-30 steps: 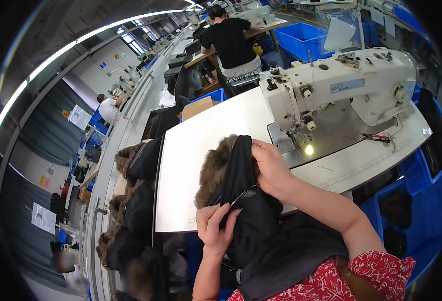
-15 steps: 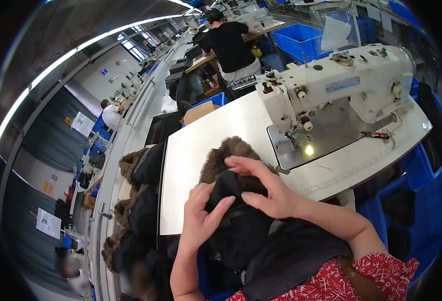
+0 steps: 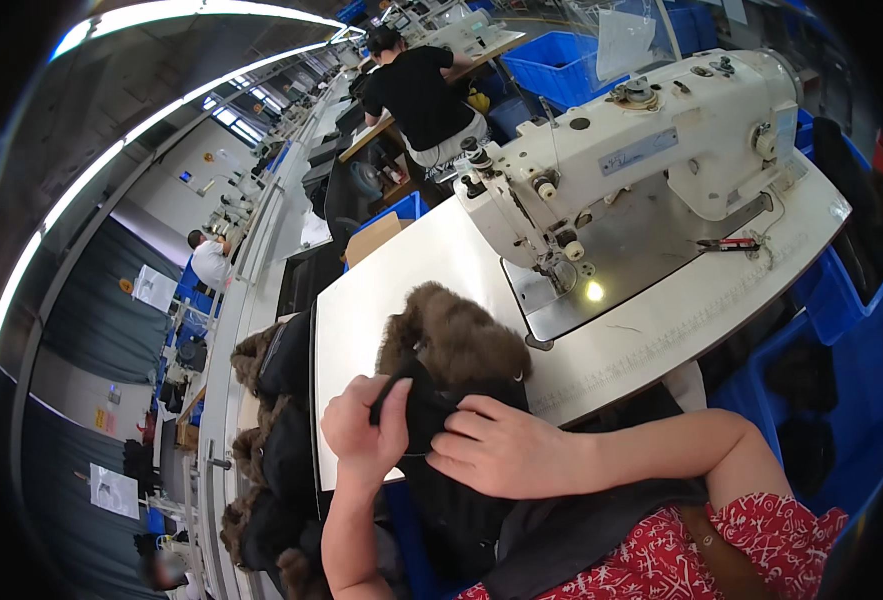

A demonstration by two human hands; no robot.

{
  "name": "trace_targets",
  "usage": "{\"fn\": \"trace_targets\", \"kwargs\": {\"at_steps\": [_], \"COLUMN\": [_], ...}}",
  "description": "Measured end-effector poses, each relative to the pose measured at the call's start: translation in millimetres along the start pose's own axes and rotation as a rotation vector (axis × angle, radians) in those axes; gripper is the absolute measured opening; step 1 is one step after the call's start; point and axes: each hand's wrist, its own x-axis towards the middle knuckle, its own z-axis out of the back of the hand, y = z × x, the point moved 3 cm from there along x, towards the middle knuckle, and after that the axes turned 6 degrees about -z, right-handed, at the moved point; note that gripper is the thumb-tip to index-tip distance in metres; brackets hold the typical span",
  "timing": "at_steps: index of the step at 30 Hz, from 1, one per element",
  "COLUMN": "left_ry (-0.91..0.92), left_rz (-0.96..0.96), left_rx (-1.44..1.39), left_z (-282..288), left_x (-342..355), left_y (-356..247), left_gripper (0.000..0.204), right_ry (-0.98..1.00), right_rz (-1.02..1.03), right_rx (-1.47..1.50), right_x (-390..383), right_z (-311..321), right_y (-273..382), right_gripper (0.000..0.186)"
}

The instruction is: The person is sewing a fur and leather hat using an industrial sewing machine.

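Between my hands is a black fabric piece with thick brown fur [image 3: 456,340], its exact kind unclear. The fur part lies on the near edge of the white sewing table [image 3: 571,390], and the black cloth hangs down toward my lap. My left hand [image 3: 361,425] grips a raised fold of the black cloth, thumb on top. Close by on the right, my right hand [image 3: 506,445] pinches the same cloth with bent fingers. A white sewing machine [image 3: 641,150] stands beyond my hands to the right, its lamp lighting the metal plate.
Several similar black pieces with brown fur [image 3: 286,440] hang in a row at the left. Red-handled thread snips [image 3: 726,244] lie by the machine. Blue bins [image 3: 861,400] stand at the right, and a cardboard box [image 3: 376,238] behind the table. A person in black [image 3: 426,95] sits farther ahead.
My right hand has come down from the fur edge and turned, now gripping the cloth with knuckles up. My left hand has shifted left and holds the cloth folded upward. The view has tilted.
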Motion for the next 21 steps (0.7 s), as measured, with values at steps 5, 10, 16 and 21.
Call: {"fn": "trace_targets", "kwargs": {"at_steps": [5, 10, 16, 21], "left_ry": [-0.047, -0.06, -0.374, -0.313], "left_rz": [-0.207, -0.172, -0.191, 0.051], "left_rx": [-0.031, -0.238, 0.166, -0.03], "left_z": [-19, -15, 1, -8], "left_x": [2, 6, -16, -48], "left_y": [14, 19, 0, -22], "left_gripper": [0.012, 0.006, 0.019, 0.026], "right_ry": [-0.11, -0.379, -0.106, -0.143], "right_rz": [-0.146, -0.56, -0.519, -0.516], "right_rx": [0.395, 0.971, 1.029, 1.117], "right_x": [-17, -19, 17, 23], "right_z": [-2, -1, -15, -17], "right_y": [-29, -57, -70, -71], "right_gripper": [0.023, 0.036, 0.047, 0.041]}}
